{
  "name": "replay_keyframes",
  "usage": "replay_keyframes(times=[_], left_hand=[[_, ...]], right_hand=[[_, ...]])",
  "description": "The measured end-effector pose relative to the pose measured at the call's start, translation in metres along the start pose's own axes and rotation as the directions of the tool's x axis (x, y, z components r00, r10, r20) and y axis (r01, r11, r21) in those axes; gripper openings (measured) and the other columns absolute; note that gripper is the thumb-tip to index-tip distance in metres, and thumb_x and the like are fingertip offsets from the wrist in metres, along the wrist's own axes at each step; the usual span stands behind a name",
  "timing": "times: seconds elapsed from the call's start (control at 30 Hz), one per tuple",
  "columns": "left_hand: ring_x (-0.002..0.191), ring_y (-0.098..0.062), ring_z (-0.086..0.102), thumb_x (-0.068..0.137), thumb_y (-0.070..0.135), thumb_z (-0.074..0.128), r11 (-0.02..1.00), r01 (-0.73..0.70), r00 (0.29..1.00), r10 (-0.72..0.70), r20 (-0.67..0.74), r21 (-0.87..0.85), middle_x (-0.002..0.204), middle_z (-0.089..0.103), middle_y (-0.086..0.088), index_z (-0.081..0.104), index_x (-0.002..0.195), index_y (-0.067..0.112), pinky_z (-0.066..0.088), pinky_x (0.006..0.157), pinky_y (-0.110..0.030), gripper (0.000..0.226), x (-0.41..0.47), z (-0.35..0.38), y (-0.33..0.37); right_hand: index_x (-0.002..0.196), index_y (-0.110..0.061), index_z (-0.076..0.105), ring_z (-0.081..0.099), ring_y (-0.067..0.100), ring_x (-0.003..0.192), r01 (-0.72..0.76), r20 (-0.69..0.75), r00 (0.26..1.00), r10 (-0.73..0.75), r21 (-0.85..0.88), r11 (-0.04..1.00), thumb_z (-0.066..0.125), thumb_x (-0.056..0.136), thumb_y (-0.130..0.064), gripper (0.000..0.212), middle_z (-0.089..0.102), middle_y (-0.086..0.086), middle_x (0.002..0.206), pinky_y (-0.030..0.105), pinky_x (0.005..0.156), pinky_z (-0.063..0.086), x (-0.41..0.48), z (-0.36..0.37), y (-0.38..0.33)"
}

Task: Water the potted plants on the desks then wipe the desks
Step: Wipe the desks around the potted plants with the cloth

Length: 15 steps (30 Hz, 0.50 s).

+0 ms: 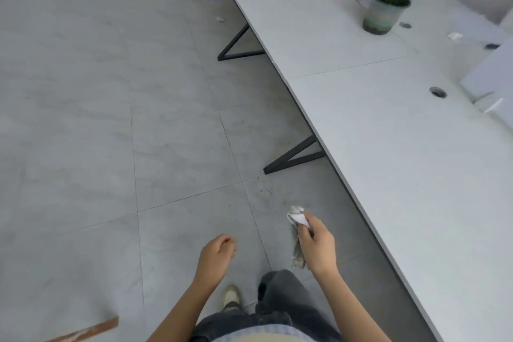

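A long row of white desks (374, 130) runs along the right side. A green glazed pot with a small plant (384, 10) stands on the far desk near a white divider. My right hand (316, 244) hangs over the floor beside the desk edge, shut on a crumpled white and grey cloth (297, 233) that dangles below the fingers. My left hand (218, 254) is lower left of it, fingers loosely curled, holding nothing.
Black angled desk legs (291, 159) stick out onto the grey tiled floor (111, 119). A crumpled scrap (454, 35) and round cable holes (438, 91) are on the desks. White dividers (491, 75) stand at the right. A brown board (88, 330) lies bottom left.
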State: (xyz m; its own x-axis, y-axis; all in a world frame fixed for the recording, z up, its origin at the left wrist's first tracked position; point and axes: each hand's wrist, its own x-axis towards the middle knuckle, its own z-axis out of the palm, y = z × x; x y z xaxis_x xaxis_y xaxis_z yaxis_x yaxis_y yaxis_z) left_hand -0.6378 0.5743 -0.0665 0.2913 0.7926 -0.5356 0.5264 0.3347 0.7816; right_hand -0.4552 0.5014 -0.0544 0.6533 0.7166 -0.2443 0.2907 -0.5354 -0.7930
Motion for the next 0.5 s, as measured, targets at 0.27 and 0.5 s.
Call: replay_keyframes(times=[0.27,0.5], left_hand=[[0.079,-0.018,0.057,0.093,0.011,0.045,0.999,-0.032,0.998,0.032,-0.05,0.008,0.082,0.063,-0.003,0.058,0.078,0.02,0.041,0.069,-0.017,0.022,0.118,-0.019,0.069],[0.08,-0.018,0.057,0.094,0.01,0.043,0.996,-0.077,0.983,0.069,-0.17,-0.041,0.083,0.061,-0.003,0.059,0.091,0.011,0.039,0.064,-0.013,0.016,0.215,-0.031,0.149]], right_hand=[[0.115,-0.011,0.062,0.055,0.018,0.077,-0.003,-0.006,1.0,0.003,-0.007,1.0,0.045,0.093,-0.016,0.028,0.063,0.006,0.091,0.014,0.058,0.038,0.124,0.01,-0.042],[0.106,-0.012,0.065,0.055,0.018,0.077,0.091,-0.034,0.996,-0.088,0.115,0.989,0.046,0.092,-0.013,0.024,0.062,0.004,0.085,0.022,0.066,0.039,0.256,0.005,-0.114]])
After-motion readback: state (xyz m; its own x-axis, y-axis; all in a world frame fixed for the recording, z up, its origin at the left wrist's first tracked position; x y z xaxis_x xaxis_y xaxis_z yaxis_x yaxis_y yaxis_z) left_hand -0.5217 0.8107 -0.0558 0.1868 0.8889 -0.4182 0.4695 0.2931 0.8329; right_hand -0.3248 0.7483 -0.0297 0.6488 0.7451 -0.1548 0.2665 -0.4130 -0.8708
